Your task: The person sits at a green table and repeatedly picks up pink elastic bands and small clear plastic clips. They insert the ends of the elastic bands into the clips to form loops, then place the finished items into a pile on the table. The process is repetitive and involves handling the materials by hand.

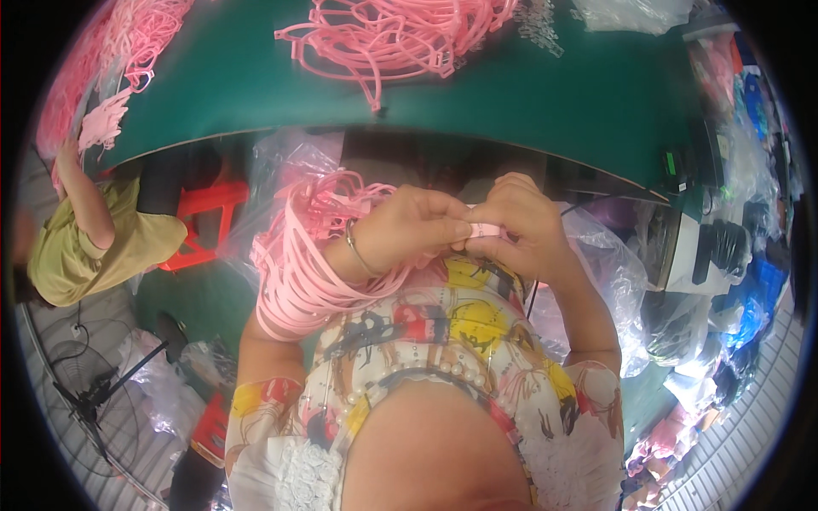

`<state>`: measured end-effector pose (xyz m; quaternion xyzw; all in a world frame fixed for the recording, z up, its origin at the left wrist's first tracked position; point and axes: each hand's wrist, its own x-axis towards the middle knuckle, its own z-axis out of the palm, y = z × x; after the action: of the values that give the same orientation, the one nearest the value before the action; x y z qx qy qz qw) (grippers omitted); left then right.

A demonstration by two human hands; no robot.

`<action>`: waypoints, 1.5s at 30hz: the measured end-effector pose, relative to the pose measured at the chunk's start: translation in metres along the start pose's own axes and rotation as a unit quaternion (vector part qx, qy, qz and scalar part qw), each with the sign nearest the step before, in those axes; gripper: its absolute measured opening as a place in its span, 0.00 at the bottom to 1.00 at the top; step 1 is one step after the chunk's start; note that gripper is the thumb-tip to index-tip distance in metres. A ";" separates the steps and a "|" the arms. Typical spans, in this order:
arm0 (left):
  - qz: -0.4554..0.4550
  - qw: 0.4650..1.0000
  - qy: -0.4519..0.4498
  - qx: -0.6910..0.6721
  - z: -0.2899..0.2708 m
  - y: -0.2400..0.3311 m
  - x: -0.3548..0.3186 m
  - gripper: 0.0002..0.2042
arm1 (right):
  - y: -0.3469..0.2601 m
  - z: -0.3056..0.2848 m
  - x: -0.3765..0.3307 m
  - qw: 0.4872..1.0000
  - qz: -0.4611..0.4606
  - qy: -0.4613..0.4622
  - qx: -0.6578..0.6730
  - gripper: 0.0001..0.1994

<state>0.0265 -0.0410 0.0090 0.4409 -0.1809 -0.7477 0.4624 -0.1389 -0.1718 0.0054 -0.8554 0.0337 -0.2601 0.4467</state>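
Observation:
Close in front of my chest, my left hand (415, 223) and my right hand (521, 223) meet, fingertips pinched on a short piece of pink strap (486, 230). Small dark marks show on the strap between the thumbs. Many pink strap loops (294, 272) hang round my left forearm, beside a metal bangle (351, 243) at the wrist. The rest of the strap in my fingers is hidden behind the hands.
On the green table (213, 81) ahead lies a heap of pink straps (400, 38), with small clear pieces (538, 25) beside it. A co-worker (94, 234) sits at left near a red stool (209, 221). A fan (89, 396) stands at lower left; plastic bags (618, 289) lie at right.

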 end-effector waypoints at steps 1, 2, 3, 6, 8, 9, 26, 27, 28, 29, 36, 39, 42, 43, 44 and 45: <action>-0.001 1.000 -0.003 -0.007 -0.001 0.002 -0.001 0.10 | 0.000 0.001 0.001 1.000 -0.005 0.000 -0.001 0.14; -0.002 1.000 -0.005 -0.013 -0.002 0.003 -0.002 0.09 | 0.000 0.001 0.002 1.000 -0.010 0.000 -0.004 0.14; -0.006 1.000 -0.016 -0.008 -0.005 0.002 -0.002 0.09 | 0.001 0.002 0.002 1.000 -0.014 0.000 -0.007 0.14; 0.005 1.000 -0.014 0.011 -0.011 0.000 -0.004 0.08 | 0.001 0.008 0.002 1.000 0.004 0.003 -0.002 0.13; 0.037 0.998 0.031 0.030 -0.002 0.000 -0.009 0.07 | -0.004 0.010 0.002 0.999 0.050 0.003 0.003 0.11; 0.100 0.987 0.066 0.108 0.002 -0.001 -0.010 0.07 | -0.008 0.009 0.003 0.996 0.087 0.004 0.002 0.10; 0.033 0.994 -0.049 -0.087 -0.022 -0.017 -0.022 0.07 | -0.015 0.018 0.015 0.999 -0.038 -0.024 -0.026 0.07; 0.018 0.993 -0.064 -0.095 -0.025 -0.021 -0.021 0.07 | -0.018 0.013 0.017 0.996 -0.056 -0.067 -0.026 0.07; 0.003 0.992 -0.078 -0.102 -0.028 -0.025 -0.020 0.07 | -0.020 0.009 0.019 0.991 -0.074 -0.111 -0.025 0.07; -0.012 0.990 -0.092 -0.110 -0.030 -0.026 -0.020 0.07 | -0.021 0.009 0.017 0.988 -0.076 -0.136 -0.017 0.07; 0.133 0.991 -0.016 0.029 -0.014 -0.004 -0.033 0.08 | -0.014 0.003 0.032 0.972 0.117 -0.139 0.148 0.06; 0.342 0.865 0.082 0.358 -0.018 -0.010 -0.030 0.07 | -0.006 0.005 0.038 0.951 0.132 -0.180 0.214 0.06; 0.423 0.756 0.165 0.472 -0.014 -0.019 -0.032 0.06 | -0.005 0.007 0.043 0.857 0.273 -0.231 0.370 0.04; 0.458 0.726 0.201 0.472 -0.012 -0.020 -0.030 0.05 | -0.002 0.007 0.046 0.831 0.313 -0.250 0.388 0.04; 0.452 0.724 0.221 0.471 -0.014 -0.021 -0.029 0.05 | 0.000 0.010 0.048 0.831 0.320 -0.228 0.394 0.05; 0.448 0.723 0.240 0.469 -0.016 -0.023 -0.028 0.04 | 0.002 0.016 0.050 0.832 0.327 -0.204 0.399 0.06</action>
<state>0.0330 -0.0035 -0.0016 0.6339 -0.5677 -0.1427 0.5056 -0.0882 -0.1756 0.0173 -0.5756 0.1127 0.0912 0.8048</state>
